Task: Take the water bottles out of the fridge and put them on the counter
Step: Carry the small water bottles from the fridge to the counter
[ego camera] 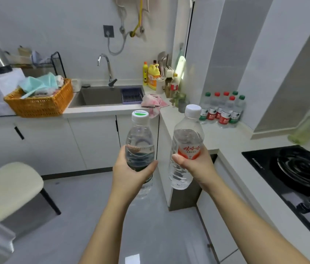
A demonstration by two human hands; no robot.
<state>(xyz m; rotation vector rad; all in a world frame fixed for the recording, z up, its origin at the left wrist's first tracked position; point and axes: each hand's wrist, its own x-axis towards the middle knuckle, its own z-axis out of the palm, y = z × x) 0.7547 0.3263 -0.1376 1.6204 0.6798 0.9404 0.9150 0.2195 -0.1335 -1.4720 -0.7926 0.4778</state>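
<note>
My left hand (129,168) grips a clear water bottle with a green-topped white cap and dark label (140,143), held upright over the floor. My right hand (196,164) grips a second clear bottle with a white cap and red-lettered label (187,141), tilted slightly right. Both bottles hang in front of the counter's corner. On the white counter (224,136) to the right stand several water bottles with red and green caps (223,109), grouped against the wall. The fridge is not in view.
A sink (100,96) with a tap lies ahead, with a pink cloth (153,103) beside it and detergent bottles (153,76) behind. An orange basket (39,101) sits at left. A black hob with a pan (302,168) fills the right. A stool (9,189) stands lower left.
</note>
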